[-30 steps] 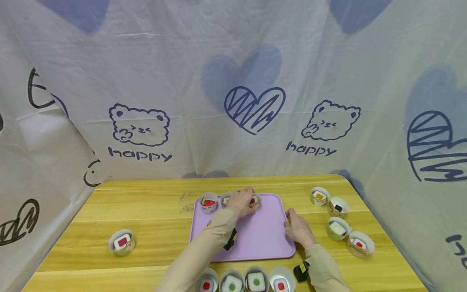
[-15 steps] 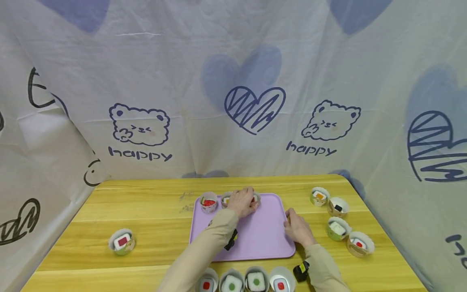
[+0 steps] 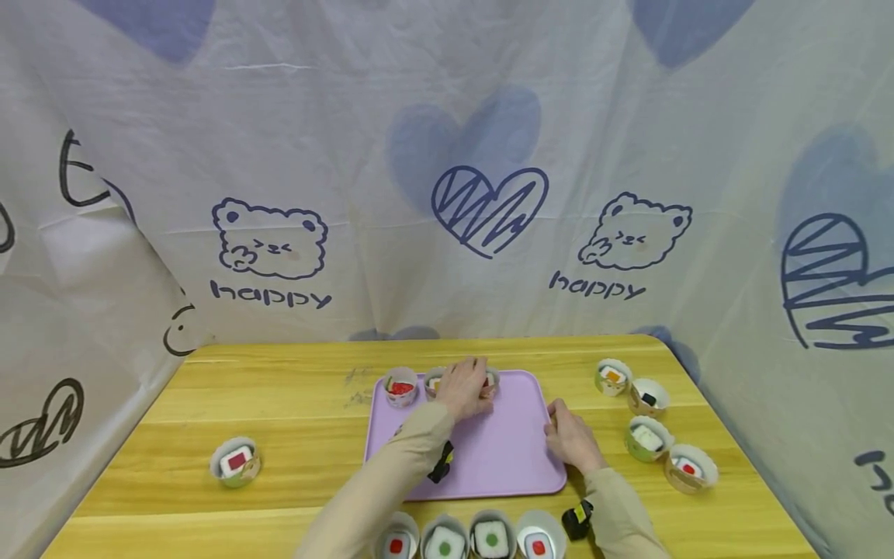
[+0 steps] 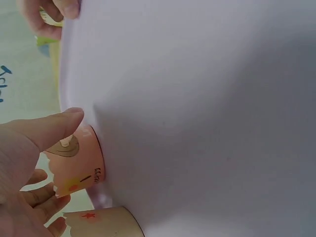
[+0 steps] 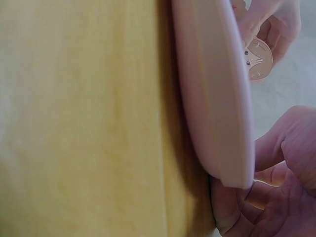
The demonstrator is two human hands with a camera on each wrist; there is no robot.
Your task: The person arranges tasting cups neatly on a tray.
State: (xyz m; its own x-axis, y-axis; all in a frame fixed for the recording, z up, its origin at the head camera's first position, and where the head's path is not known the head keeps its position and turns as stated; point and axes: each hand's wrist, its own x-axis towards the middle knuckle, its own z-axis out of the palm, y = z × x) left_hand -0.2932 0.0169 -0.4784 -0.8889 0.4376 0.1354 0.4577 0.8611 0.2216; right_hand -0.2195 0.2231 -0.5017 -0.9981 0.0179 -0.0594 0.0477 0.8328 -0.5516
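Observation:
My left hand [image 3: 463,390] holds a pink paper baking cup [image 4: 81,163] at the far side of a lilac tray [image 3: 489,466], thumb on one side and fingers on the other. In the head view this hand hides part of the cup, which has a white and dark red piece inside. Just left of it on the tray stand a beige cup [image 4: 106,223] and a cup with red filling [image 3: 400,390]. My right hand [image 3: 573,439] grips the tray's right edge, with fingers underneath in the right wrist view.
Several filled cups [image 3: 491,537] line up in front of the tray. More stand on the wooden table [image 3: 293,419] to the right, including a green cup [image 3: 646,439]. A single cup [image 3: 236,463] sits far left. A printed curtain [image 3: 377,256] hangs behind the table.
The cup in my left hand has shifted very slightly left, toward the beige cup. My right hand stays at the tray's edge.

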